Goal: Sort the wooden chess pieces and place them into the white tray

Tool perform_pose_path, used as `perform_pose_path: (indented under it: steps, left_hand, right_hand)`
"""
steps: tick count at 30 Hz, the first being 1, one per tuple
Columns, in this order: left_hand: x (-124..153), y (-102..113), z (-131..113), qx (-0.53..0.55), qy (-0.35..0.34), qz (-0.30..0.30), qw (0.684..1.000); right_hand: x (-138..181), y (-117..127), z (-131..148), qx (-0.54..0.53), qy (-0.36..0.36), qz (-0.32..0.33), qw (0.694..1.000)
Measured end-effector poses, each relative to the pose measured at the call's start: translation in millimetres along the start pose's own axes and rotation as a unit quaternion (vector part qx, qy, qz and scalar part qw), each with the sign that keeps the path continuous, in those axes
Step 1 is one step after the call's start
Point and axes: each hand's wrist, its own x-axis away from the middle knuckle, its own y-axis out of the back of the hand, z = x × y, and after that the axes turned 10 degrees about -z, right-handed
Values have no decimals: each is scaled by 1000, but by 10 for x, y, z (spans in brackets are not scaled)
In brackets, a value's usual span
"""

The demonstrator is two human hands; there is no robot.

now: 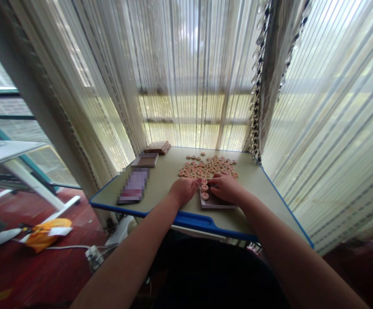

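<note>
A shallow open box (219,206) lies near the table's front edge. Round wooden Chinese chess pieces with red markings, such as one piece (205,196), form a row along its left wall. My left hand (183,191) is closed at the far left corner, its fingertips against the box's edge. Reaching over the box from the right, my right hand (227,188) has bent fingers beside the row; anything between the fingertips is hidden. Just beyond both hands, many more Chinese chess pieces (194,168) lie in a loose heap.
On the left of the blue-edged table (163,189) are a pixelated phone-like object (134,185), an empty shallow tray (145,160) and a stacked flat box (157,147). Curtains (199,64) hang close behind. A yellow bag (47,234) and cables are on the red floor.
</note>
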Motion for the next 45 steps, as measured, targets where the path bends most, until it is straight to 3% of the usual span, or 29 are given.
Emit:
perform_pose_path:
  steps: [12,17,23,28,30,33,40,43,45]
  left_hand:
    - [-6,13,-14,19,9,18,1000]
    - [-2,11,-22,3,31,-12,999]
    - [-3,3,7,-28,88,-87,992]
    - [1,-17,30,-33,135,-121,983]
    - [-36,-48,19,-37,139,-148,978]
    - [-210,-103,-17,-44,99,-173,979]
    - [-956,-196,15,-11,13,-84,996]
    - [-1098,-281,125,9,-40,-47,998]
    - [-1107,-351,213,29,-40,-66,997]
  right_hand:
    - [-3,15,24,-3,-9,16,1000]
    - [8,12,-10,-17,-4,5,1000]
    - [-2,3,-171,-48,-51,-76,995]
    - [2,4,-365,-23,-121,-171,977]
    - [14,-15,-435,3,-158,-176,972]
    - [31,-57,-523,32,-192,-135,972]
    - [34,-103,-636,15,-298,-156,942]
    - [15,-142,-628,9,-312,-139,940]
    - [-4,-180,-609,7,-304,-136,943]
